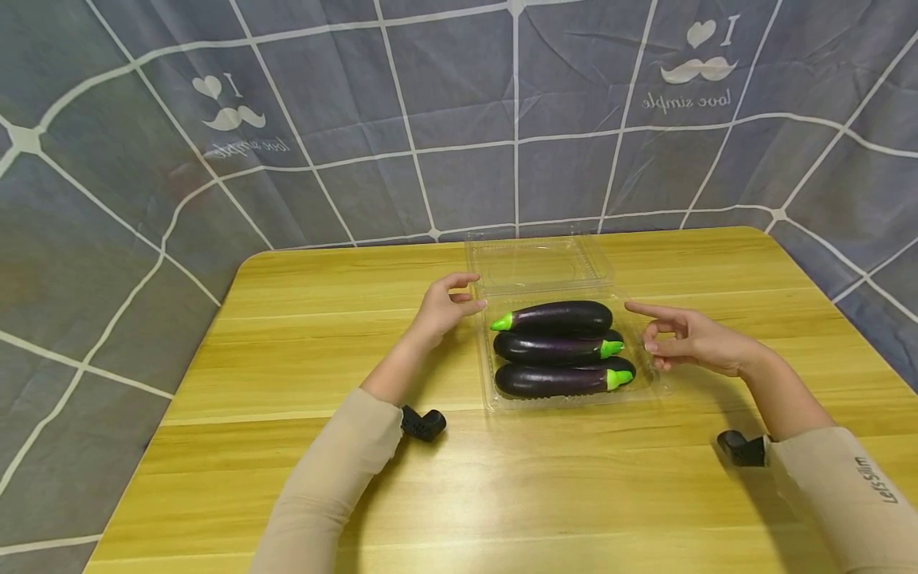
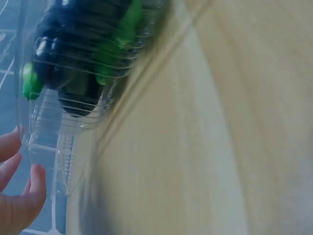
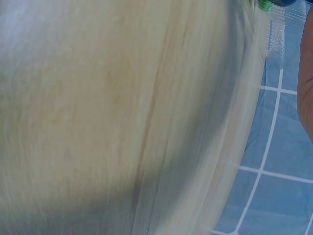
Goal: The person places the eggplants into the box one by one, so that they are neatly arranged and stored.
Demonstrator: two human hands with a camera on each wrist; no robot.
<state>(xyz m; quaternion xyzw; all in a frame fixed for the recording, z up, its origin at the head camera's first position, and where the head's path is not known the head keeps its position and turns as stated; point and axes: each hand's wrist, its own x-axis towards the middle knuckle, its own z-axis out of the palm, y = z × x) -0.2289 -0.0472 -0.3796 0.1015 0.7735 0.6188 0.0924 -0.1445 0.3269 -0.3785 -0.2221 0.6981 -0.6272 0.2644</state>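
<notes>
Several dark purple eggplants (image 1: 552,381) with bright green stem ends lie side by side in a clear plastic clamshell box (image 1: 574,403) on the table. The box's see-through lid (image 1: 531,263) lies folded back toward the far edge. At the box's left side is my left hand (image 1: 443,307), thumb and fingers spread apart near the hinge. In the left wrist view, its fingertips (image 2: 34,178) are right at the clear plastic wall. My right hand (image 1: 681,339) is by the right rim, index finger stretched forward, the others loosely bent. The right wrist view shows only a sliver of this hand.
The wooden table (image 1: 323,319) has a rounded far edge. Behind it hangs a grey cloth (image 1: 459,112) with white grid lines. A black wrist device (image 1: 423,424) sticks out from the left sleeve, another black device (image 1: 742,448) from the right sleeve.
</notes>
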